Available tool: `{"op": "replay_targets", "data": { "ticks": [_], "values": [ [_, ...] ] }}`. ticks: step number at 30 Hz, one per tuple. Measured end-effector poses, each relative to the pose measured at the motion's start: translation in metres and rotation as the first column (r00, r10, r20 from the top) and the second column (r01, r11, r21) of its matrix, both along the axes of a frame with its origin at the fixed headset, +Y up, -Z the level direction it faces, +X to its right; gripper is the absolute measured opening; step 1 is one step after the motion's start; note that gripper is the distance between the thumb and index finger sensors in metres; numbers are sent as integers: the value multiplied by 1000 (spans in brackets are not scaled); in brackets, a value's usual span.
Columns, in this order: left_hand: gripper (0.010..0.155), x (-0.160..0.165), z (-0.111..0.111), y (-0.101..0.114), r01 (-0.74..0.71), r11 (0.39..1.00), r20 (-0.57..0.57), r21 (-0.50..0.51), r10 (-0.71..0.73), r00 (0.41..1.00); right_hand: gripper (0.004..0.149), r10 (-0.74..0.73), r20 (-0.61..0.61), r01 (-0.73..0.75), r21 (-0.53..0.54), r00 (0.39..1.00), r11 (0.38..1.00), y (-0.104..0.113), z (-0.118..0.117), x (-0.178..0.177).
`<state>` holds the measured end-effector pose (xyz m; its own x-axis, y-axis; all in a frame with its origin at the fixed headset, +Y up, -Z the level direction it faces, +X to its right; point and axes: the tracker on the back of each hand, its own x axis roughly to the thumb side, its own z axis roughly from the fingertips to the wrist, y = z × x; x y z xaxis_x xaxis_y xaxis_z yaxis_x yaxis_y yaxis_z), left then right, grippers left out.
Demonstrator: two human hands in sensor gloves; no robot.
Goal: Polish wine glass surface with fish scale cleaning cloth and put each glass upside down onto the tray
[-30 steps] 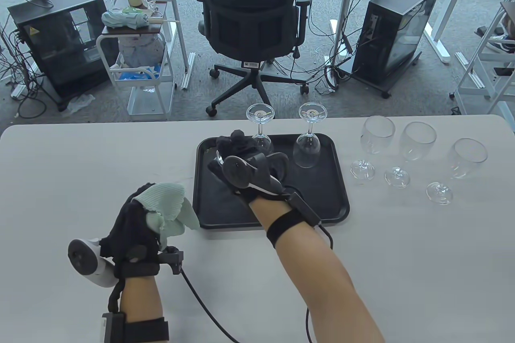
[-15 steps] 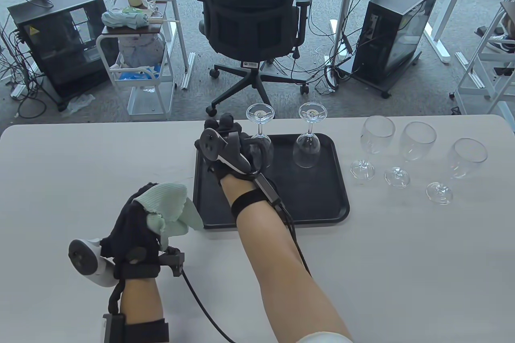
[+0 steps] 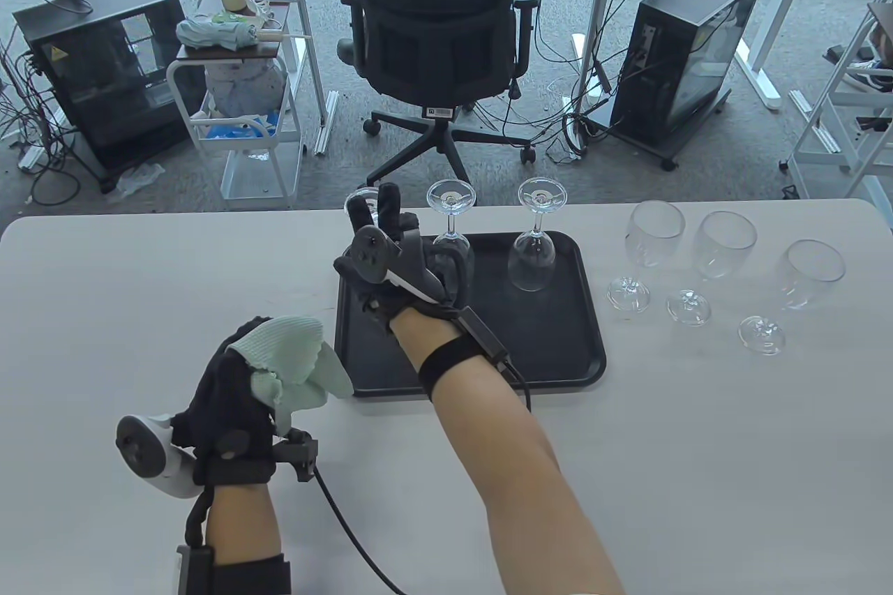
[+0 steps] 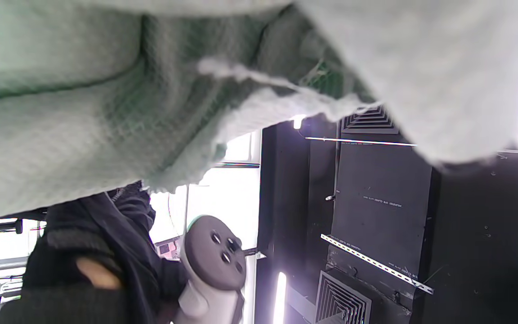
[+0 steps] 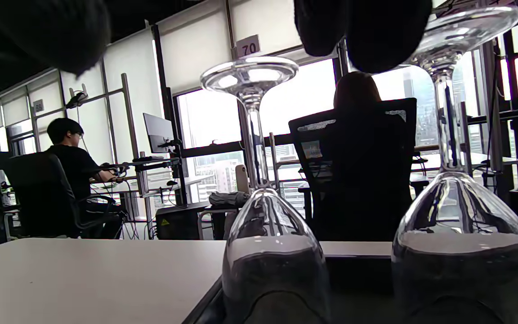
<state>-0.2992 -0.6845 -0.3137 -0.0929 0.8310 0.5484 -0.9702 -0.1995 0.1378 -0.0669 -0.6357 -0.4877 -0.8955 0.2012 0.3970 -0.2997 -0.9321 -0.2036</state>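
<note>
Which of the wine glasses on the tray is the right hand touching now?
The leftmost upturned glass: the right hand covers it; the other two stand apart, untouched.

In the table view the right hand (image 3: 391, 260) covers the bowl of the newest upturned glass (image 3: 359, 199); only part of its foot shows past the fingers (image 3: 388, 201), so whether they touch it cannot be told. The cloth (image 3: 293, 361) hides the left hand's (image 3: 223, 407) fingers. In the left wrist view the cloth fills the upper frame, cut by its edges. In the right wrist view both glass rims run off the bottom edge.
</note>
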Motion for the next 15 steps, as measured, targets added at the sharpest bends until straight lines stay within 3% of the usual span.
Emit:
{"op": "replay_targets", "data": {
  "ticks": [2, 4, 5, 7, 8, 11, 14, 15],
  "values": [
    [54, 2, -1, -1, 3, 1000, 0, -4, -3, 1000, 75, -40, -48, 40, -2, 998, 999, -1, 13, 15],
    [54, 4, -2, -1, 12, 1000, 7, -10, -12, 1000, 69, -168, -24, 164, -138, 985, 977, -7, 25, 44],
    [54, 6, -2, 0, 15, 1000, 11, -10, -14, 1000, 68, -263, 12, 259, -229, 965, 938, -14, 30, 63],
    [54, 8, -1, 2, 17, 1000, 19, -8, -17, 1000, 67, -389, 136, 413, -308, 911, 857, -28, 36, 106],
    [55, 9, -1, 3, 22, 1000, 19, -7, -22, 1000, 68, -435, 212, 482, -297, 875, 824, -37, 39, 139],
    [54, 12, 0, 4, 26, 1000, 21, -5, -26, 999, 69, -443, 362, 537, -223, 821, 813, -54, 45, 204],
    [55, 15, 0, 4, 23, 1000, 25, -4, -22, 999, 73, -435, 555, 593, -135, 709, 794, -78, 62, 289],
    [54, 16, 0, 4, 20, 1000, 25, -3, -20, 999, 78, -439, 625, 631, -112, 646, 768, -90, 72, 318]
  ]
}}
